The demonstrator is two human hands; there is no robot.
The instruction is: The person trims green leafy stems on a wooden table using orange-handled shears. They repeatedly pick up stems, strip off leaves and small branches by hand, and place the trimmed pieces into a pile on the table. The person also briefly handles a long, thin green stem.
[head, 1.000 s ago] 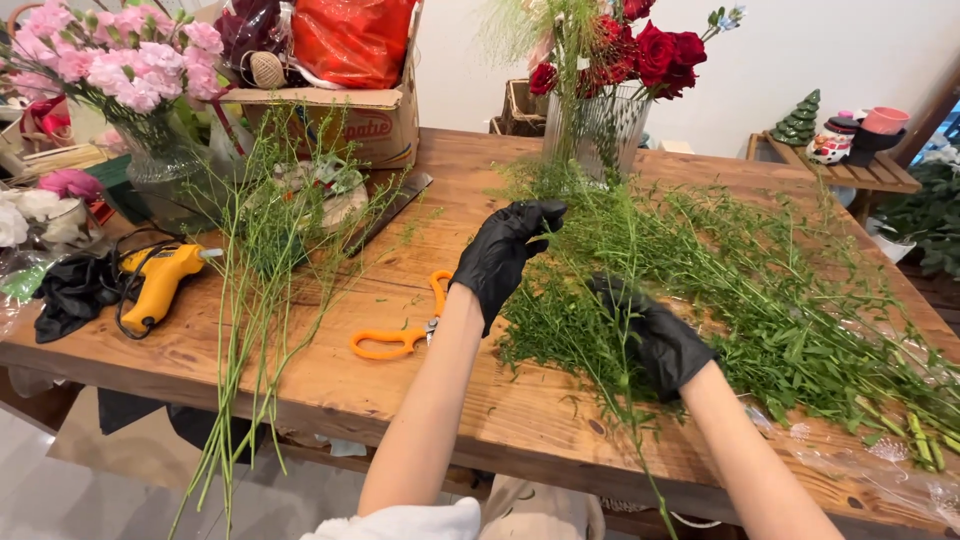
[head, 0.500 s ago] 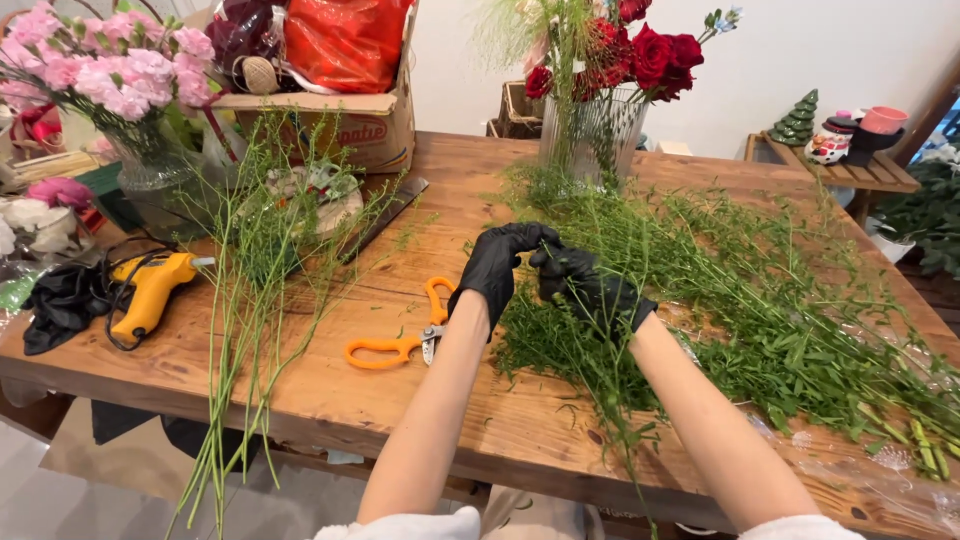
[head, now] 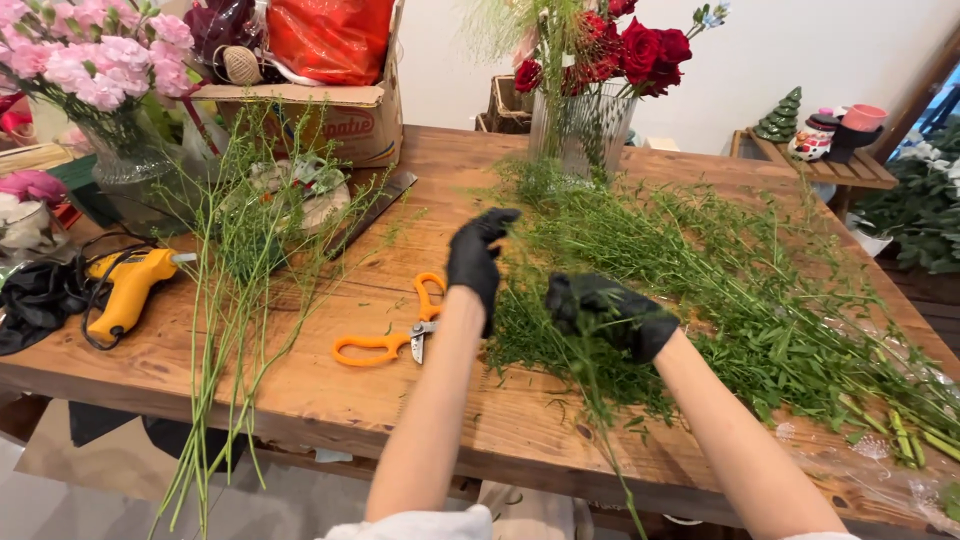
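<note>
Black-gloved hands work a heap of greenery [head: 700,290] spread across the right half of a wooden table [head: 330,400]. Left hand [head: 475,262] is raised over the heap's near edge, fingers pinched narrow on the tip of a thin sprig [head: 560,330]; right hand [head: 605,315] is closed around the same sprig lower down, where its stem trails toward the table's front edge. Orange scissors [head: 395,335] lie just left of the left wrist, untouched. Further left sit a bundle of stripped stems [head: 235,300] hanging over the table edge, a yellow glue gun [head: 125,290] and a vase of pink carnations [head: 100,70]; a glass vase of red roses [head: 590,100] stands behind the heap. The sprig looks light, limp and easily snapped, its fine leaves prone to tangling with neighbours, so the firmer lower stem seems the safest place to grip
</note>
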